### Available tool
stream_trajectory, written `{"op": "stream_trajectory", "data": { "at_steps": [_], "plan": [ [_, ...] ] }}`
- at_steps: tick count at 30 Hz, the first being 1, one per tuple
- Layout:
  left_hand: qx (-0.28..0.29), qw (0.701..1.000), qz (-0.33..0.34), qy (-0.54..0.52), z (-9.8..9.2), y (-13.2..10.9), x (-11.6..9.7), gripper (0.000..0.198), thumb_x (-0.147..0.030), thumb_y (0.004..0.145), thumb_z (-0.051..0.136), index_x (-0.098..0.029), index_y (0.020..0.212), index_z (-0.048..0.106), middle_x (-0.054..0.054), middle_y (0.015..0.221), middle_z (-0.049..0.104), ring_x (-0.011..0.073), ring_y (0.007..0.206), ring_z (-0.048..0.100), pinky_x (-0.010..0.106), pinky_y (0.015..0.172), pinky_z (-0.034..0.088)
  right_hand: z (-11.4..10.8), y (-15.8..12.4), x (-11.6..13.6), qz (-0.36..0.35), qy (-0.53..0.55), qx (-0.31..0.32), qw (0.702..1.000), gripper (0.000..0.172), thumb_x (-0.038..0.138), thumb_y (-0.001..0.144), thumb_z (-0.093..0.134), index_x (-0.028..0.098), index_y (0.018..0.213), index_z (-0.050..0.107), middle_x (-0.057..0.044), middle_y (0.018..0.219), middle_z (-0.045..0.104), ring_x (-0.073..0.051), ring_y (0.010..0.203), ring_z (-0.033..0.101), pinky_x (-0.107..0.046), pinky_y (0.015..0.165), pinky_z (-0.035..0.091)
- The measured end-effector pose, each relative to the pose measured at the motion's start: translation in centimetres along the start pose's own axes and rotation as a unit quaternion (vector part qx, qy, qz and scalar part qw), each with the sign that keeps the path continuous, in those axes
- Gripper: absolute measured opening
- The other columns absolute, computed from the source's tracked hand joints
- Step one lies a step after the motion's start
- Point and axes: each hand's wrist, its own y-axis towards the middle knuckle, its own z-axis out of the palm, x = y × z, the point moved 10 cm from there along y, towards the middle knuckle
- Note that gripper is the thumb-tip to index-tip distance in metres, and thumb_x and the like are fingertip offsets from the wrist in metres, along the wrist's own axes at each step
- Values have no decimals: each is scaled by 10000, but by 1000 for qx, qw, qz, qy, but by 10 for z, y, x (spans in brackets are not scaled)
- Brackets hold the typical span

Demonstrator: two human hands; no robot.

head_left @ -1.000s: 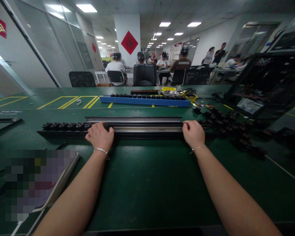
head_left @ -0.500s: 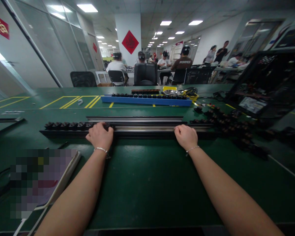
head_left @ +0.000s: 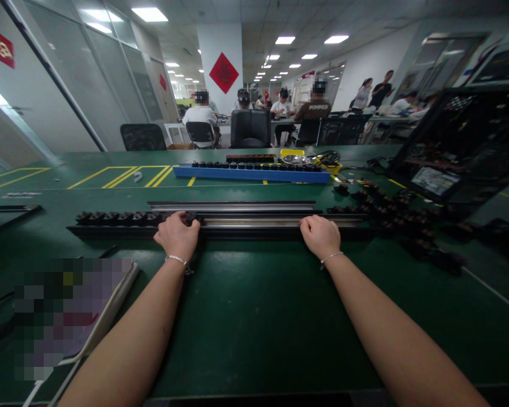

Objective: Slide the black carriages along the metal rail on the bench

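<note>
A long black rail [head_left: 250, 230] with a metallic inner strip lies crosswise in front of me. Several small black parts [head_left: 121, 217] sit in a row along its left stretch. My left hand [head_left: 178, 236] is closed at the right end of that row, with a small black part [head_left: 190, 216] at its fingertips. Further right, my right hand [head_left: 322, 234] has its fingers curled over the rail, gripping it; the fingertips are hidden. Just behind lies a second slim rail [head_left: 233, 207].
A pile of small black parts [head_left: 401, 212] spreads on the right beside a dark open case [head_left: 445, 147]. Farther back is a blue rail [head_left: 254, 175] carrying black parts. A blurred flat object [head_left: 76, 316] lies front left on the green table [head_left: 246, 328]. Other people sit beyond.
My left hand has slid slightly right along the rail, and the small black part at its fingertips has shifted right too. My right hand has stayed in place.
</note>
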Motion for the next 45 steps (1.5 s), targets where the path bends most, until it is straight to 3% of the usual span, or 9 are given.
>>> {"op": "stream_trajectory", "data": {
  "at_steps": [6, 11, 26, 45],
  "plan": [
    [-8, 1000, 27, 12, -1, -4, -7, 358, -406, 730, 527, -229, 1026, 622, 97, 1008, 642, 328, 1053, 495, 495, 893, 361, -1, -1, 1, -4, -5, 1, 1000, 343, 258, 876, 354, 197, 764, 673, -49, 829, 653, -158, 774, 532, -296, 626, 243],
    [-18, 999, 25, 14, -3, -7, -7, 371, -404, 737, 524, -220, 1046, 613, 120, 1103, 612, 330, 1115, 463, 487, 912, 353, -1, 0, 1, -2, -8, 3, 1000, 336, 253, 870, 359, 196, 753, 669, -45, 826, 655, -155, 769, 531, -292, 623, 234],
    [-5, 999, 28, -27, 3, -5, -5, 345, -419, 734, 552, -252, 1033, 594, 61, 1027, 658, 290, 1117, 479, 464, 955, 305, 1, 0, 1, -5, -3, 0, 1000, 335, 249, 869, 357, 201, 768, 672, -45, 815, 650, -153, 765, 537, -295, 633, 249],
    [1, 997, 53, -49, 7, -5, -9, 344, -437, 702, 617, -242, 985, 612, 32, 971, 696, 253, 1060, 543, 404, 930, 357, 1, 1, 1, 0, -1, 2, 1000, 329, 244, 866, 360, 200, 770, 671, -46, 819, 655, -155, 775, 541, -297, 630, 241]
  ]
}}
